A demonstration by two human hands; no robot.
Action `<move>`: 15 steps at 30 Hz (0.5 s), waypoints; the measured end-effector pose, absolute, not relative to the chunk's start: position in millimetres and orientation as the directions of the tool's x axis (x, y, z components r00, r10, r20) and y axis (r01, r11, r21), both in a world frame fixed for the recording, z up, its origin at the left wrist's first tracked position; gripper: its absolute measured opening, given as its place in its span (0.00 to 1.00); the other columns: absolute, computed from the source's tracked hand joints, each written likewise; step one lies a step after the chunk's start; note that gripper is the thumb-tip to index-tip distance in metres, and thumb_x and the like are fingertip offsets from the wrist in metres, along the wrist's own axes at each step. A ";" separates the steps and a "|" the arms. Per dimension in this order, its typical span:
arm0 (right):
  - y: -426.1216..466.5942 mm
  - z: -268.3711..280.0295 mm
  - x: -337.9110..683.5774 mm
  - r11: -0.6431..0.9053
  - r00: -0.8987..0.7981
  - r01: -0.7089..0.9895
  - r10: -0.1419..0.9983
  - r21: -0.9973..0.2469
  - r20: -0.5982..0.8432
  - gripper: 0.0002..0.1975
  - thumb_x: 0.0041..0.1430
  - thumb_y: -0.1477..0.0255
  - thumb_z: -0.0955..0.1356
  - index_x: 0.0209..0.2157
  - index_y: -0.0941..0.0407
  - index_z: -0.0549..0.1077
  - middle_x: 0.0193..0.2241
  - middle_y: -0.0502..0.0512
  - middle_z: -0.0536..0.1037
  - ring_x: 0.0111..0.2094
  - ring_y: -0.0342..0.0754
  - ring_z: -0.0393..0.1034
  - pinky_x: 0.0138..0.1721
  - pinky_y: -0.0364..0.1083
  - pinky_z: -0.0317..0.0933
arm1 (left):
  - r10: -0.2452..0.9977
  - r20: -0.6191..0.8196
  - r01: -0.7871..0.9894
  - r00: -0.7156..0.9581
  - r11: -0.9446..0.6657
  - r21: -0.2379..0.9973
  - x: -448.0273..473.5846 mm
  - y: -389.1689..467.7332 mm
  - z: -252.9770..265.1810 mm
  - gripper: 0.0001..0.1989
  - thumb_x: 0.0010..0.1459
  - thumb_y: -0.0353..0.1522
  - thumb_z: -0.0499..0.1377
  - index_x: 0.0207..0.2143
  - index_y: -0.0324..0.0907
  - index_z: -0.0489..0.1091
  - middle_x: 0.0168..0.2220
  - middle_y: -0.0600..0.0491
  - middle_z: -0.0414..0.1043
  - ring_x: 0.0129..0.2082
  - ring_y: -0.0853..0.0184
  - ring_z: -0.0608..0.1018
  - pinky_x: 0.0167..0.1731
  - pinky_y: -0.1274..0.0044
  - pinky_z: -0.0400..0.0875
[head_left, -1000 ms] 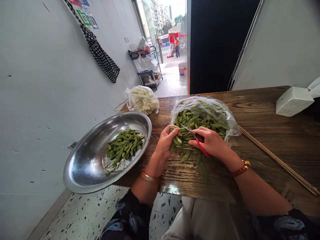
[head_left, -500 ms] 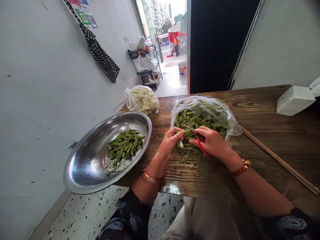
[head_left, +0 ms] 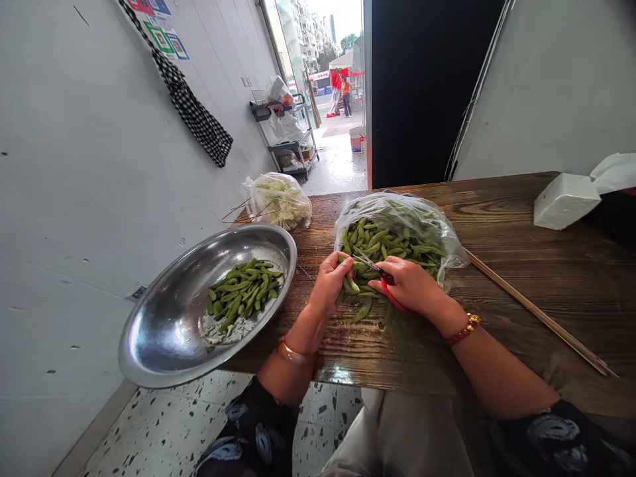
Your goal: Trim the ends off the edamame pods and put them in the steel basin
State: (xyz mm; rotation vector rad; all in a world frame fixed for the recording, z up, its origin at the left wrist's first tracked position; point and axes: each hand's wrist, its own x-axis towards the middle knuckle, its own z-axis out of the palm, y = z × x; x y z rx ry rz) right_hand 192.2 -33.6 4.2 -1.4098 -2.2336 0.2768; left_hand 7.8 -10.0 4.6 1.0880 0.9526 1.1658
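Green edamame pods are pinched in my left hand, just in front of an open plastic bag. My right hand grips red-handled scissors; their blades point left toward the held pods, and I cannot tell whether they touch. Many more edamame pods fill the bag and spill out of its mouth onto the table under my hands. To the left, a wide steel basin holds a heap of pods, with small trimmings beside them.
Behind the basin lies a clear bag of cauliflower with thin sticks. A bundle of wooden skewers crosses the wooden table at right. A white tissue box stands at the far right. Beyond the table are a cart and a doorway.
The whole view has shifted slightly, moving things left in the picture. Both hands keep their hold on the pods and the scissors, with the blades still near my left fingers.
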 end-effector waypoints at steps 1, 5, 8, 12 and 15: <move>-33.6 4.1 191.7 0.451 -0.359 0.796 0.889 -0.404 0.284 0.13 0.60 0.60 0.67 0.36 0.56 0.74 0.32 0.54 0.74 0.30 0.46 0.68 0.33 0.44 0.59 | 0.989 -0.017 -0.211 0.150 0.049 0.976 7.6 -10.0 4.9 0.14 0.49 0.38 0.64 0.28 0.40 0.64 0.19 0.61 0.62 0.15 0.79 0.62 0.16 0.86 0.57; -31.0 2.5 192.0 0.465 -0.365 0.770 0.883 -0.436 0.296 0.14 0.59 0.60 0.67 0.32 0.56 0.74 0.29 0.55 0.74 0.30 0.47 0.68 0.33 0.44 0.60 | 0.990 -0.005 -0.191 0.143 0.032 0.981 5.8 -8.1 4.9 0.15 0.48 0.40 0.65 0.29 0.40 0.64 0.19 0.61 0.61 0.15 0.79 0.62 0.16 0.86 0.57; -26.3 1.5 197.2 0.468 -0.293 0.661 0.881 -0.587 0.371 0.14 0.57 0.60 0.68 0.36 0.57 0.76 0.32 0.56 0.77 0.32 0.48 0.71 0.35 0.45 0.62 | 0.992 -0.013 -0.187 0.122 0.036 0.982 6.8 -8.0 3.1 0.17 0.47 0.42 0.65 0.28 0.40 0.63 0.19 0.61 0.61 0.15 0.79 0.62 0.16 0.86 0.57; -21.4 2.2 208.3 0.391 -0.076 0.565 0.901 -0.727 0.427 0.19 0.57 0.57 0.67 0.39 0.58 0.77 0.33 0.57 0.80 0.33 0.51 0.72 0.36 0.48 0.63 | 0.996 -0.001 -0.172 0.085 0.016 0.985 19.2 -20.5 2.9 0.19 0.49 0.45 0.63 0.26 0.40 0.62 0.18 0.61 0.61 0.16 0.78 0.62 0.18 0.85 0.58; -21.0 3.1 213.4 0.367 -0.028 0.540 0.907 -0.757 0.420 0.22 0.56 0.56 0.66 0.41 0.59 0.77 0.33 0.58 0.80 0.32 0.52 0.72 0.34 0.48 0.63 | 0.994 0.049 -0.104 0.098 -0.038 0.994 31.9 -34.6 15.4 0.19 0.49 0.45 0.63 0.24 0.39 0.63 0.19 0.59 0.63 0.17 0.77 0.64 0.19 0.84 0.59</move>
